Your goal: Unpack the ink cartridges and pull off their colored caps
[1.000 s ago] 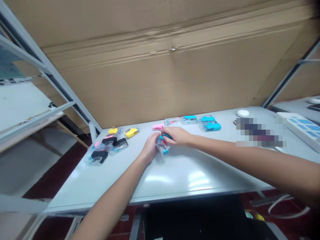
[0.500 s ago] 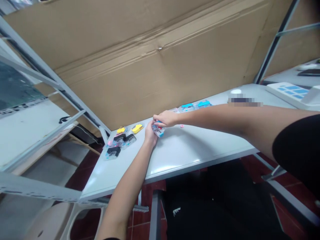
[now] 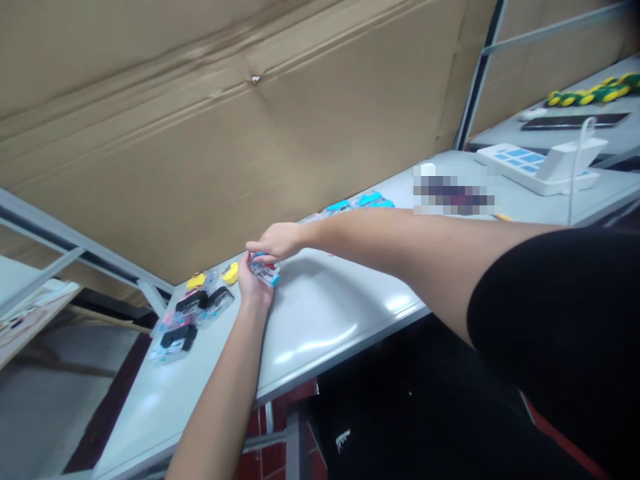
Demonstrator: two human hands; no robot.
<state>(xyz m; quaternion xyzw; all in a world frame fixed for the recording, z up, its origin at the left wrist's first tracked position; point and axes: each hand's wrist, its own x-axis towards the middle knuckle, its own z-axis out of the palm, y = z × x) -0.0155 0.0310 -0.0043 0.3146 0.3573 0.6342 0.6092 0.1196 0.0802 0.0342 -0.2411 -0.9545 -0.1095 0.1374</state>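
Note:
Close to the cardboard, my left hand (image 3: 255, 288) is wrapped round a clear ink cartridge (image 3: 267, 273) with blue parts. My right hand (image 3: 281, 241) reaches over from the right, its fingers closed on the upper end of that same cartridge and hiding much of it. To the left lie several similar pieces: black-topped cartridges (image 3: 179, 338), a yellow-topped cartridge (image 3: 231, 273) and some pink parts. Blue-topped cartridges (image 3: 339, 207) lie behind my right forearm. A small pink piece (image 3: 331, 254) barely shows at the forearm's edge.
A cardboard wall (image 3: 320, 133) borders the back of the white table (image 3: 320, 327). On the right stands a white power strip (image 3: 520, 160) with a plug and cord, near a blurred-out object (image 3: 453, 193). Metal frame posts (image 3: 477, 87) rise at both sides.
The view has swung to the right, so the table's contents appear further left. Both hands stay together on the cartridge, with little visible change in their grip.

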